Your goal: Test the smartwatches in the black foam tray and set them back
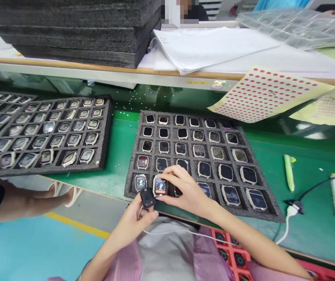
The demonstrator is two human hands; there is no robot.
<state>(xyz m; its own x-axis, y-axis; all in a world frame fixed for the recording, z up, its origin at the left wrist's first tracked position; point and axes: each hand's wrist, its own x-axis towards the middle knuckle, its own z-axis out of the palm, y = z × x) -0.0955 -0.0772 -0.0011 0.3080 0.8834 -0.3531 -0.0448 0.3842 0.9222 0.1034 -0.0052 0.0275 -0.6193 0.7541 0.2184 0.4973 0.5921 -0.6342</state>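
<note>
My left hand (135, 216) grips a small black block (148, 198) with a white cable (179, 231) running from it. What the block is, I cannot tell. Thumb and fingers of my right hand (186, 191) close around a smartwatch (159, 187) whose screen is lit with a dial and an orange bar. That watch is at the front row of a grey foam tray (132, 152), beside the block. Just left of it, another watch (140, 182) shows a lit dial in its slot. Most other watch screens in this tray are dark; my right hand partly hides a few.
Another foam tray (104, 136) of watches stands on the left. Stacked black foam (82, 35) and papers (214, 43) lie on the shelf. To the right are a green pen-like object (289, 173) and a cable connector (294, 208). A red tray (228, 249) sits below the table edge.
</note>
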